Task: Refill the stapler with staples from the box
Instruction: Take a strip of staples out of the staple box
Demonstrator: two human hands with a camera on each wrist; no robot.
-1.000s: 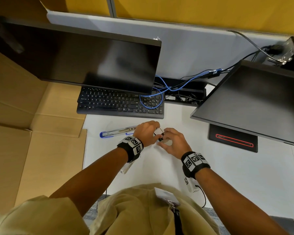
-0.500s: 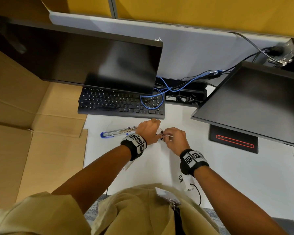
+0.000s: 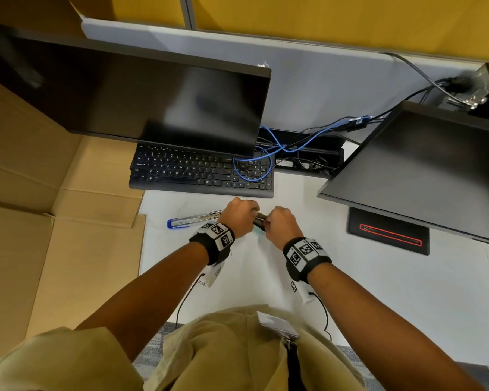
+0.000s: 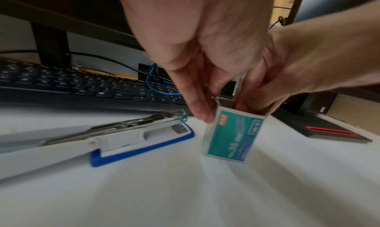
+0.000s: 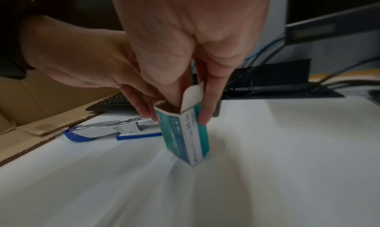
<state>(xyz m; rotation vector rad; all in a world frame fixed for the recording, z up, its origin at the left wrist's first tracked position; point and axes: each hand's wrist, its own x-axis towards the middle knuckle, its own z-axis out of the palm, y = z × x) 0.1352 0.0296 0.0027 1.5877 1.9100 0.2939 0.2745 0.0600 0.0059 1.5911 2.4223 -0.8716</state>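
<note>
Staple box held upright, fingers reaching into its open top

Both hands meet over the small teal staple box point(image 4: 232, 133), which stands on end on the white counter point(image 4: 185, 198) just beside the opened stapler point(image 4: 115, 133). The left hand point(image 4: 205, 51) pinches the box by its upper side walls. The right hand point(image 5: 185, 43) has one finger outside the far wall and another dipped through the open top, past the raised flap point(image 5: 193, 97); whether that grip already has a strip of staples cannot be seen.

Judged by its look, the box is thin card: light, easily crushed, and prone to tip on its narrow end, so a hold low on the side walls should steady it best. A staple strip is stiff but brittle along its length and slick metal; it is best taken by its two long sides and lifted straight out. The stapler lies with its metal magazine point(image 4: 144, 121) exposed, ready to receive the strip.
</note>
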